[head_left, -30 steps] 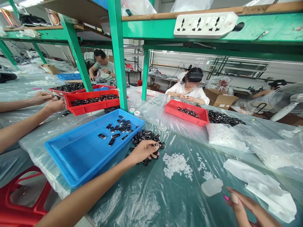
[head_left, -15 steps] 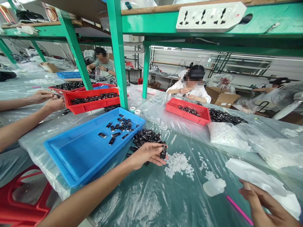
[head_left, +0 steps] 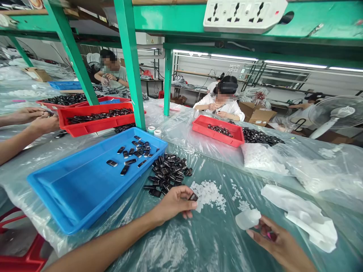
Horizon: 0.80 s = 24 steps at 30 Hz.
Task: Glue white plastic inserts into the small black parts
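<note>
Left hand (head_left: 172,204): thumb and fingers pinched on one black piece (head_left: 193,197), at the left edge of a heap of white bits (head_left: 210,193). A black pile (head_left: 168,170) of similar pieces lies beyond it, beside the blue tray (head_left: 85,181). Right hand (head_left: 279,243): thumb and fingertips parted at a cloudy bottle (head_left: 246,220); cannot tell whether they grip it. Pink stick (head_left: 269,235) partly visible among those fingers.

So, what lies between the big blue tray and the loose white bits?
In the head view: a heap of black pieces and, nearer the wearer, the left hand holding a black piece.
</note>
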Available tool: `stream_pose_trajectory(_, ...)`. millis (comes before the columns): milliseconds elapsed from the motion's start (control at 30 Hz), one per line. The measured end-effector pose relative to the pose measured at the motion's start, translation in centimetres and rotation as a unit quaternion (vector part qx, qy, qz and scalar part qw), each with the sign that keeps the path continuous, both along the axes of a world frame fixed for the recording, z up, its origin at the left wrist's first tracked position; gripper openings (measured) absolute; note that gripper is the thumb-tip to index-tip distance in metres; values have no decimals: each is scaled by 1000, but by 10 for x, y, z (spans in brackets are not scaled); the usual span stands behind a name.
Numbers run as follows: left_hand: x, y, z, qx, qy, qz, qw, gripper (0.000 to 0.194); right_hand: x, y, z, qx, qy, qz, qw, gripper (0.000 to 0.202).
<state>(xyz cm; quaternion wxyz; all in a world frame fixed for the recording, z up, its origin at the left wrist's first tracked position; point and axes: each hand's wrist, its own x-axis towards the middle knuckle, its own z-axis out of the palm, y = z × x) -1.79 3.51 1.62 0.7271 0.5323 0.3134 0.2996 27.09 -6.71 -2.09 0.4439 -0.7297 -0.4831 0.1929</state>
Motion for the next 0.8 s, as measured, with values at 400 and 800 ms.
stream_pose_trajectory(400, 9, -19, -14, 27, -21, -65, 997, 34, -42, 3, 11, -7, 283, 53, 957, 41)
stream_pose_trajectory(800, 8, -31, -12, 248, 142, -100, 953, 17, -78, -1, 15, 50, 640, 118, 758, 30)
